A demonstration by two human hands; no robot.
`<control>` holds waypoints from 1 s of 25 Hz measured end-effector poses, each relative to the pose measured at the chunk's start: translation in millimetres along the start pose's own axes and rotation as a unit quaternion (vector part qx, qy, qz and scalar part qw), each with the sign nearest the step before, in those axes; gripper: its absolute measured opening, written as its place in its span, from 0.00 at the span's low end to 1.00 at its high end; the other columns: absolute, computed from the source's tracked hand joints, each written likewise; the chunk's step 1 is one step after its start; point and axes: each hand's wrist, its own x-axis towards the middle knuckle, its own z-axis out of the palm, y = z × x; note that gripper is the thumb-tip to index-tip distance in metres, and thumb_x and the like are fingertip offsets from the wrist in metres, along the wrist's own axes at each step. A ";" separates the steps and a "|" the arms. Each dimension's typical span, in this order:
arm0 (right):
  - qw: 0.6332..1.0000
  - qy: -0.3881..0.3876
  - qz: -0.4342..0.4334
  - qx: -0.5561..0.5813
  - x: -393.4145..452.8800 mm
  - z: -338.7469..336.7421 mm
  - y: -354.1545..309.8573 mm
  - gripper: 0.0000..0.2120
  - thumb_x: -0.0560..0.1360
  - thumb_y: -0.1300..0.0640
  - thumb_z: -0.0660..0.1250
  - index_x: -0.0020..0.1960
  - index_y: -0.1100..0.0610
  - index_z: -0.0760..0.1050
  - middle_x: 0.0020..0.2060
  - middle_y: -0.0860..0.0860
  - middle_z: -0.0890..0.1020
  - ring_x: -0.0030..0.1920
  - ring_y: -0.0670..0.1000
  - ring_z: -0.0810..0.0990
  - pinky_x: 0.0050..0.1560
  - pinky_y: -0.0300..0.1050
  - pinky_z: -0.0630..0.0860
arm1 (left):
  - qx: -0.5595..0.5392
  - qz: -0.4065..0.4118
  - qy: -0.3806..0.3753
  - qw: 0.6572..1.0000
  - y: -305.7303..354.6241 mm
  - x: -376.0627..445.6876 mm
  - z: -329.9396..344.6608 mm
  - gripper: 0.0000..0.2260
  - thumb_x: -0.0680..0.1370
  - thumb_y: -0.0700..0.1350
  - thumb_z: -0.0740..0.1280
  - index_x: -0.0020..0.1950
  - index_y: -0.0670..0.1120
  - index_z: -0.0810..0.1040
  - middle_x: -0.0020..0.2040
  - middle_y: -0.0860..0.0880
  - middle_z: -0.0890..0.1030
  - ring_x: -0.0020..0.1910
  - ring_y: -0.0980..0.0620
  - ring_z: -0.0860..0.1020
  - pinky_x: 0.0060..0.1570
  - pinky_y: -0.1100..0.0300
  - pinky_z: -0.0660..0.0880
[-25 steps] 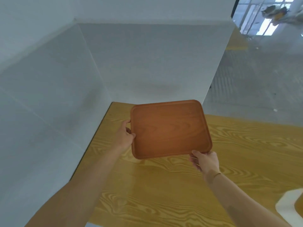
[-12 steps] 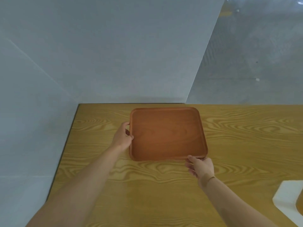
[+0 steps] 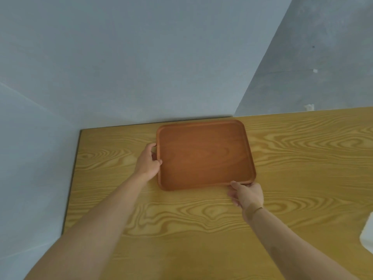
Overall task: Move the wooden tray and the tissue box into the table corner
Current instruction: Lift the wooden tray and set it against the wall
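Note:
The reddish-brown wooden tray (image 3: 203, 154), empty and with rounded corners, lies flat at the far edge of the yellow wood-grain table (image 3: 181, 219), a little right of the far left corner. My left hand (image 3: 148, 159) grips the tray's left rim. My right hand (image 3: 245, 194) holds its near right corner, thumb on the rim. A white object (image 3: 367, 233), cut off at the right edge, may be the tissue box; I cannot tell.
Grey partition walls (image 3: 121, 67) stand along the table's left and far sides and meet at the corner. A strip of bare tabletop lies between the tray and the left wall. Beyond the partition's right end is grey floor (image 3: 323, 67).
The tray has come down from a tilted, lifted pose and moved away from me to the table's far edge. Both hands kept their hold. The view has tipped downward.

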 end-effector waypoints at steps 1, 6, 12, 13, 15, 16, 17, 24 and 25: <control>1.000 0.002 0.000 -0.001 0.7 3.4 -0.5 0.15 0.76 0.60 0.73 0.58 0.65 0.75 0.46 0.62 0.85 0.38 0.56 0.85 0.26 0.43 0.72 | 0.000 0.001 0.001 1.000 -1.2 2.9 -1.1 0.28 0.78 0.36 0.69 0.75 0.51 0.66 0.57 0.46 0.77 0.56 0.43 0.79 0.58 0.44 0.77; 0.999 0.024 -0.016 -0.044 3.6 12.8 -4.2 0.14 0.73 0.58 0.74 0.55 0.64 0.77 0.40 0.58 0.86 0.33 0.54 0.85 0.25 0.43 0.74 | 0.031 0.013 0.018 0.999 -7.0 10.5 -1.8 0.28 0.77 0.38 0.70 0.76 0.51 0.66 0.53 0.48 0.78 0.52 0.47 0.78 0.52 0.52 0.74; 0.968 0.023 -0.047 -0.247 0.3 -0.1 -13.1 0.24 0.67 0.37 0.73 0.51 0.55 0.75 0.37 0.54 0.86 0.34 0.54 0.86 0.44 0.57 0.85 | 0.101 0.030 0.040 0.994 -1.0 10.1 0.9 0.29 0.80 0.41 0.67 0.79 0.51 0.62 0.63 0.42 0.78 0.60 0.42 0.78 0.58 0.46 0.76; 0.962 0.013 -0.053 -0.266 0.4 -3.5 -14.5 0.25 0.67 0.35 0.72 0.50 0.55 0.75 0.36 0.54 0.85 0.35 0.54 0.86 0.44 0.57 0.85 | 0.112 0.032 0.042 0.992 0.9 9.0 1.1 0.29 0.80 0.42 0.67 0.80 0.52 0.61 0.64 0.42 0.77 0.60 0.42 0.78 0.58 0.45 0.77; 0.950 0.004 -0.069 -0.303 0.1 -11.4 -16.2 0.26 0.68 0.32 0.70 0.50 0.53 0.73 0.38 0.53 0.85 0.37 0.55 0.85 0.45 0.58 0.83 | 0.124 0.045 0.056 0.990 3.7 4.5 1.7 0.30 0.81 0.44 0.66 0.80 0.52 0.58 0.66 0.42 0.75 0.59 0.43 0.78 0.54 0.47 0.78; 0.941 0.016 -0.087 -0.326 -0.3 -15.4 -15.9 0.27 0.68 0.30 0.69 0.50 0.53 0.72 0.41 0.53 0.84 0.40 0.55 0.83 0.45 0.58 0.82 | 0.122 0.055 0.071 0.988 3.8 0.0 2.1 0.30 0.81 0.46 0.67 0.81 0.52 0.57 0.67 0.43 0.74 0.60 0.43 0.78 0.52 0.48 0.78; 0.924 0.043 -0.123 -0.360 -0.9 -19.2 -14.1 0.29 0.69 0.30 0.68 0.53 0.53 0.72 0.46 0.52 0.83 0.44 0.55 0.82 0.45 0.57 0.80 | 0.114 0.068 0.086 0.987 1.8 -7.2 2.6 0.31 0.80 0.49 0.67 0.81 0.51 0.57 0.68 0.43 0.72 0.61 0.44 0.77 0.53 0.47 0.78; 0.748 0.053 -0.365 -0.552 11.8 -32.7 -6.0 0.49 0.73 0.30 0.61 0.82 0.57 0.50 0.82 0.51 0.53 0.81 0.56 0.45 0.78 0.60 0.51 | 0.217 0.161 0.033 0.962 -50.0 -60.3 25.9 0.50 0.72 0.75 0.58 0.82 0.45 0.47 0.82 0.43 0.55 0.81 0.47 0.53 0.79 0.44 0.50; 0.740 0.053 -0.365 -0.563 14.8 -31.4 -7.5 0.50 0.73 0.29 0.58 0.82 0.58 0.48 0.82 0.51 0.52 0.81 0.55 0.43 0.78 0.61 0.50 | 0.237 0.171 0.034 0.956 -54.1 -59.3 27.6 0.50 0.72 0.76 0.55 0.82 0.45 0.46 0.82 0.43 0.54 0.81 0.47 0.51 0.79 0.45 0.48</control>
